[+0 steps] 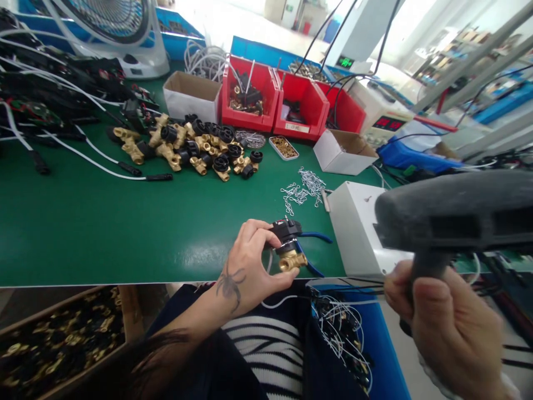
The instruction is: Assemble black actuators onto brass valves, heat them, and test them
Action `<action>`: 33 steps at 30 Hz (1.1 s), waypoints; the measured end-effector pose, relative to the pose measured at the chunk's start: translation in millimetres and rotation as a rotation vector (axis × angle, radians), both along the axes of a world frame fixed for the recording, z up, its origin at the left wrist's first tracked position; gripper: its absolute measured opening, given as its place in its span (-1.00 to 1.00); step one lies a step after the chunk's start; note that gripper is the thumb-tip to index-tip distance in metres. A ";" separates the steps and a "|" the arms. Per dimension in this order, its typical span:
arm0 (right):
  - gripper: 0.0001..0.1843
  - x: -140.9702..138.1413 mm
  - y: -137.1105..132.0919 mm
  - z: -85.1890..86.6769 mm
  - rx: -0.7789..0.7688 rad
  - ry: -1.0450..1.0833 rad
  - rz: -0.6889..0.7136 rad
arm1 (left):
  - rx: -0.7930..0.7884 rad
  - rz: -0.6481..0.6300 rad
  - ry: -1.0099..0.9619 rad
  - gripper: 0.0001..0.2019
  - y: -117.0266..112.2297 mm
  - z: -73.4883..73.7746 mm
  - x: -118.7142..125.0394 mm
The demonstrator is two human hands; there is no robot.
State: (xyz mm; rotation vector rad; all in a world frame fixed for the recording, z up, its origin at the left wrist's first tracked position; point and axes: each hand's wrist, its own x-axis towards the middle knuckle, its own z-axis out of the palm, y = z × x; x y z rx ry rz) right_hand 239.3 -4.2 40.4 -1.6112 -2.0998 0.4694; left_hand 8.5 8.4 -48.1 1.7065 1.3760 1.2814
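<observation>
My left hand [250,258] is closed round a brass valve [291,261] with a black plastic head [286,229], held upright at the near edge of the bench. A white cable hangs behind the fingers. Blue-handled pliers [314,236] lie just right of the valve, partly hidden by it. My right hand [449,322] grips the handle of a grey pistol-shaped power tool [449,211], raised over the bench's right side and apart from the valve. The tool is slightly blurred, and its exact kind is unclear. Small wire clips [306,186] lie loose beyond the valve.
Brass fittings with black caps [200,144] are heaped behind. Red bins [250,116], white boxes [345,161] and a fan [141,64] line the back. A white metal box [358,228] stands at right. Below the edge are a blue crate [383,344] and a fittings-filled carton [132,314].
</observation>
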 end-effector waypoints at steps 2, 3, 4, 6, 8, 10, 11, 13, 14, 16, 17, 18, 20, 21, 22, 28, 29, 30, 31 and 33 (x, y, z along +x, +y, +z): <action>-0.54 -2.3 1.2 -1.4 -0.056 -0.094 0.076 | 0.019 0.006 -0.006 -0.66 0.1 -0.2 0.3; -0.53 -3.1 1.8 -1.5 -0.091 -0.147 0.116 | 0.028 0.011 -0.010 -0.66 0.1 -0.4 0.5; -0.53 -3.1 2.1 -0.9 -0.119 -0.168 0.140 | 0.036 0.016 -0.012 -0.66 0.0 -0.7 0.8; -0.54 -1.1 1.3 1.9 -0.110 -0.103 0.095 | 0.038 0.021 -0.012 -0.66 -0.4 -1.4 1.2; -0.55 1.4 -0.3 4.3 -0.061 0.014 0.003 | 0.034 0.020 -0.004 -0.66 -0.9 -1.9 1.6; -0.54 1.8 -0.4 3.9 -0.059 0.031 -0.007 | 0.041 0.018 0.006 -0.66 -1.4 -2.2 2.0; -0.53 1.1 0.3 2.8 -0.081 -0.020 0.027 | 0.046 0.023 0.010 -0.66 -1.6 -2.3 2.3; -0.53 -0.2 2.5 1.1 -0.147 -0.156 0.122 | 0.057 0.037 0.017 -0.65 -1.9 -2.2 2.7; -0.53 -0.3 3.4 1.2 -0.166 -0.199 0.149 | 0.057 0.041 0.018 -0.65 -2.1 -2.0 2.9; -0.55 1.1 3.6 3.0 -0.130 -0.186 0.122 | 0.050 0.043 0.014 -0.65 -2.3 -1.4 3.0; -0.56 2.1 3.1 4.0 -0.091 -0.142 0.083 | 0.048 0.040 0.010 -0.66 -2.4 -1.0 3.0; -0.57 2.8 2.4 4.7 -0.044 -0.101 0.037 | 0.047 0.038 0.007 -0.66 -2.5 -0.8 3.0; -0.56 2.6 1.6 4.1 -0.008 -0.085 0.019 | 0.053 0.037 0.007 -0.66 -2.5 -0.5 3.1; -0.56 1.8 1.8 3.3 -0.029 -0.119 0.051 | 0.057 0.039 0.009 -0.66 -2.6 -0.5 3.2; -0.55 0.9 2.5 2.8 -0.060 -0.168 0.102 | 0.058 0.043 0.010 -0.66 -2.6 -0.6 3.4; -0.52 3.4 5.4 8.6 0.003 -0.151 0.042 | 0.045 0.056 0.000 -0.67 -2.7 -1.9 4.5; -0.51 3.7 5.0 7.3 0.021 -0.139 0.017 | 0.048 0.056 0.001 -0.67 -2.7 -2.1 4.5; -0.51 3.3 4.6 4.8 0.014 -0.148 0.019 | 0.052 0.057 0.005 -0.67 -2.7 -2.3 4.5; -0.50 2.2 4.6 1.5 -0.022 -0.174 0.047 | 0.054 0.060 0.007 -0.67 -2.6 -2.4 4.4; -0.49 -1.3 5.9 -4.3 -0.125 -0.225 0.127 | 0.056 0.071 0.009 -0.67 -2.5 -2.8 4.1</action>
